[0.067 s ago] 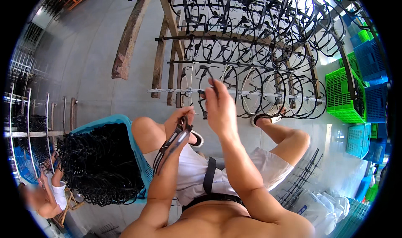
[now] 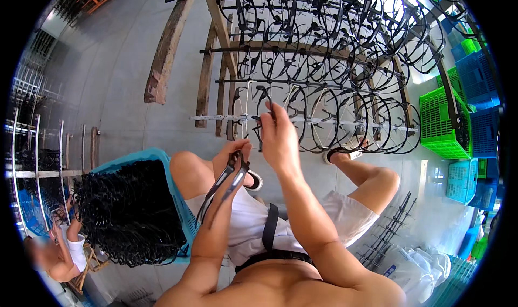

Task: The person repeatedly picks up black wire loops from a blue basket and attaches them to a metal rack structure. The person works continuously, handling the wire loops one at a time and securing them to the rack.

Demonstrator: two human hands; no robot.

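Observation:
My left hand (image 2: 233, 153) is closed round a few thin, curved black pieces with grey inlays (image 2: 220, 180); these hang back along my left forearm. Up at the lowest bar of the rack, my right hand (image 2: 279, 139) pinches a slim black curved piece (image 2: 268, 95) between thumb and fingers. That piece lies against the pale notched bar (image 2: 216, 117), beside other black hoop-like pieces (image 2: 325, 118) hanging there in a row. Part of it is hidden behind my right hand.
Left of my knee, a light blue crate (image 2: 186, 212) is heaped with tangled black pieces (image 2: 129, 212). Ahead stands a wooden rack (image 2: 202, 85) with loaded bars. Green crates (image 2: 431, 123) line the right side; a person (image 2: 67, 253) sits far left. Clear plastic bags (image 2: 415, 269) lie lower right.
My right hand has shifted slightly left and toward me, bringing its black piece closer to the bar. The left hand has barely moved.

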